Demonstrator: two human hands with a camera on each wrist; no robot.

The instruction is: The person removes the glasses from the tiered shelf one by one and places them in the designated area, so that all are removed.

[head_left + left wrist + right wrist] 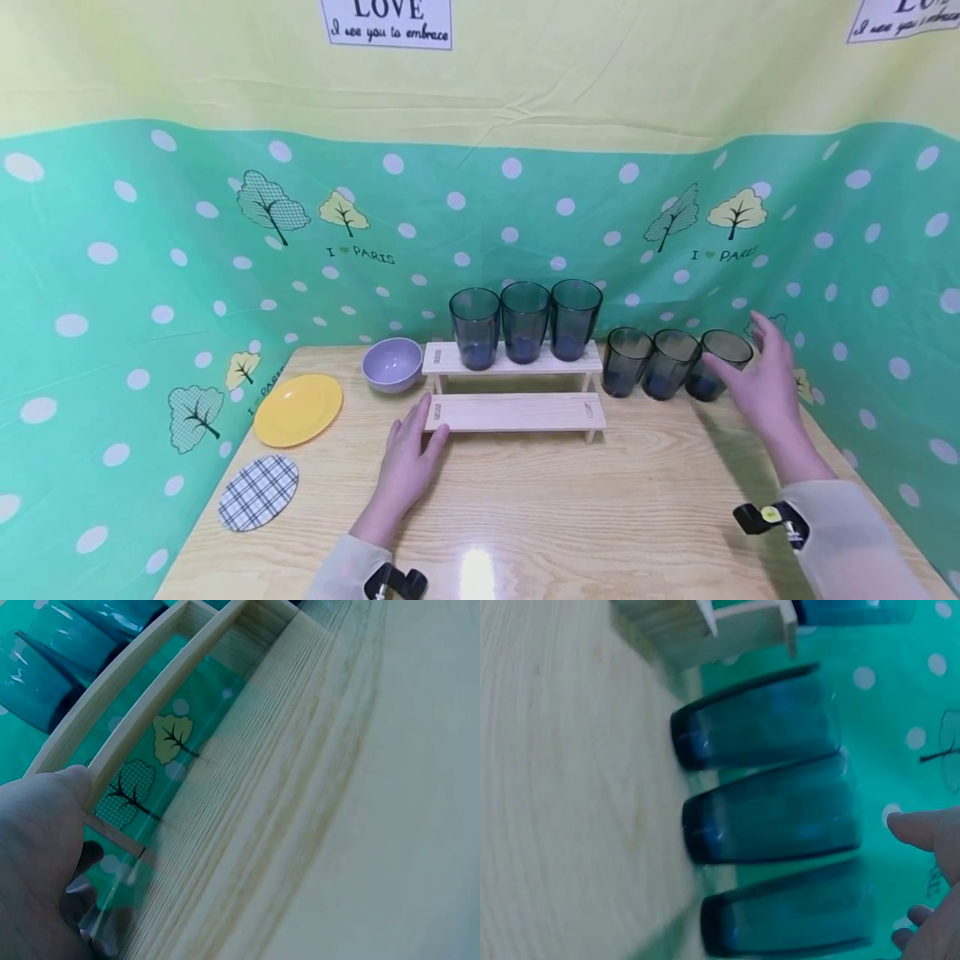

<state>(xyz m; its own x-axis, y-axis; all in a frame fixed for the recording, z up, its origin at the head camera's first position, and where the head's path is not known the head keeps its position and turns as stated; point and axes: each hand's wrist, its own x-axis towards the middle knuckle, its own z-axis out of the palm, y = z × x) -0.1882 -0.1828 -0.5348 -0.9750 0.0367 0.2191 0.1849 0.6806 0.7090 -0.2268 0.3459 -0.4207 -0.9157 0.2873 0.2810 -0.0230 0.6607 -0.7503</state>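
A two-step wooden rack (514,412) stands mid-table, with three dark blue glasses (525,322) on its upper step. Three more dark blue glasses (670,363) stand in a row on the table to its right, shown lying sideways in the right wrist view (769,814). My left hand (411,454) lies flat on the table, thumb touching the lower step's left end (124,750). My right hand (761,379) hovers with fingers spread beside the rightmost glass (718,365), holding nothing; its fingertips (922,829) show near that glass's rim.
A lilac bowl (392,364), a yellow plate (297,408) and a checked round coaster (258,492) sit at the table's left. A green dotted backdrop (150,275) walls in the wooden table (585,508) behind and at both sides.
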